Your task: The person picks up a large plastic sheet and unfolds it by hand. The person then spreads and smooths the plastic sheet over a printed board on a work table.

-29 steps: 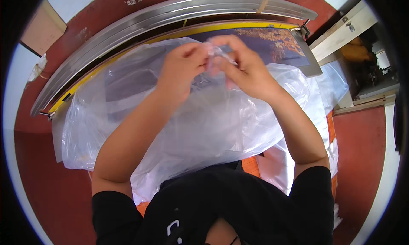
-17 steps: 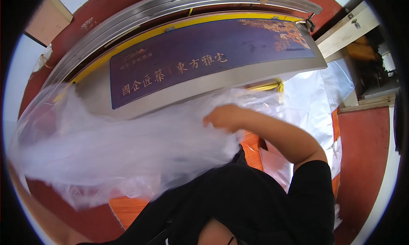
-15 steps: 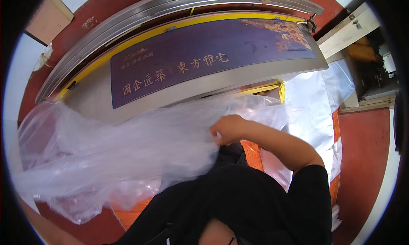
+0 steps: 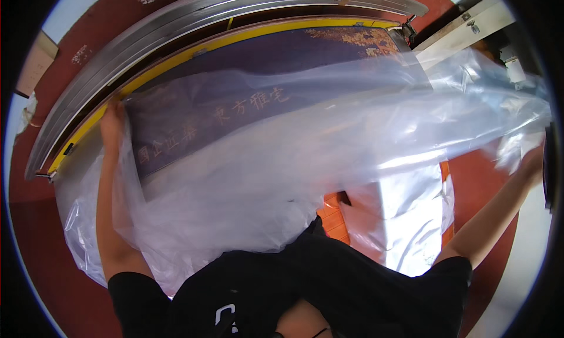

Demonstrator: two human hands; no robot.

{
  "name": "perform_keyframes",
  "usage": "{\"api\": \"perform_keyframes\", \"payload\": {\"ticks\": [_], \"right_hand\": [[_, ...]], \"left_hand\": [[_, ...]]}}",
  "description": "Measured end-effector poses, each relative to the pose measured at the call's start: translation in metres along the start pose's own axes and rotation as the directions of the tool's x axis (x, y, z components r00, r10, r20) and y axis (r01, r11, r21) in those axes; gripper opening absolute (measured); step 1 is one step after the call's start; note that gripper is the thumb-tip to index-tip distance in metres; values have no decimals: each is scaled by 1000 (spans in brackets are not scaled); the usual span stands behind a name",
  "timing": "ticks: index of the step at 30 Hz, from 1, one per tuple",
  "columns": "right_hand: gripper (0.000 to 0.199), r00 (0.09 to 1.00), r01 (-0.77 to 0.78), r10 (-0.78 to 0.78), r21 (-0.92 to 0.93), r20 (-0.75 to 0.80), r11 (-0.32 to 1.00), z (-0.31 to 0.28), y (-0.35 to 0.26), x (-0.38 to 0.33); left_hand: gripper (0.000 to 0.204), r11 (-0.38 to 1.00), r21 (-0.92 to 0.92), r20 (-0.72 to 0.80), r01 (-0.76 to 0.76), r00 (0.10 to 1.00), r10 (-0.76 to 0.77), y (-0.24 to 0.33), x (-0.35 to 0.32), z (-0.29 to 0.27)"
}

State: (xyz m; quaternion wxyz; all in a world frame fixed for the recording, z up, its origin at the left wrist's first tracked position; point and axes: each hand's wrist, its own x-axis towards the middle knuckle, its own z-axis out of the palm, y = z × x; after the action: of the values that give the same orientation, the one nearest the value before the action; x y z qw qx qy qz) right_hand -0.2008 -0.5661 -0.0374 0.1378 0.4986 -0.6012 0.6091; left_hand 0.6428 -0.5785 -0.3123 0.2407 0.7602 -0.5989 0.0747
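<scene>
A translucent plastic sheet [image 4: 276, 156] stretches across the view, over a metal panel with a dark purple sign [image 4: 217, 64] bearing gold lettering. At the panel's far left, my left hand [image 4: 113, 116] grips the sheet's edge beside the yellow trim [image 4: 161, 70]; its fingertips are partly hidden. At the right rim of the view, my right hand [image 4: 533, 157] is closed on a gathered part of the sheet, partly blurred and in shadow. The sign's lettering shows through the film. Near me the sheet drapes down against my black shirt.
Long grey metal rails [image 4: 147, 29] lie beyond the panel. A whitish wooden beam [image 4: 464, 29] stands at the far right. Silvery sheeting [image 4: 408, 208] and orange tiles [image 4: 333, 219] are below, with red floor [image 4: 487, 206] to the right.
The plastic sheet has gone from bunched in front of me to spread across the panel. My left hand has moved up to the panel's left end; my right hand has swung far right.
</scene>
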Motion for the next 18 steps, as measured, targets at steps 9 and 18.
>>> {"api": "perform_keyframes", "payload": {"ticks": [9,18], "right_hand": [[46,454,489,53,-298,889,819,221,2,-215],[35,396,777,135,-410,908,477,280,126,-176]], "left_hand": [[23,924,352,113,149,973,-200,-190,-89,-55],[25,802,408,-48,436,888,-458,-295,-176,-140]]}}
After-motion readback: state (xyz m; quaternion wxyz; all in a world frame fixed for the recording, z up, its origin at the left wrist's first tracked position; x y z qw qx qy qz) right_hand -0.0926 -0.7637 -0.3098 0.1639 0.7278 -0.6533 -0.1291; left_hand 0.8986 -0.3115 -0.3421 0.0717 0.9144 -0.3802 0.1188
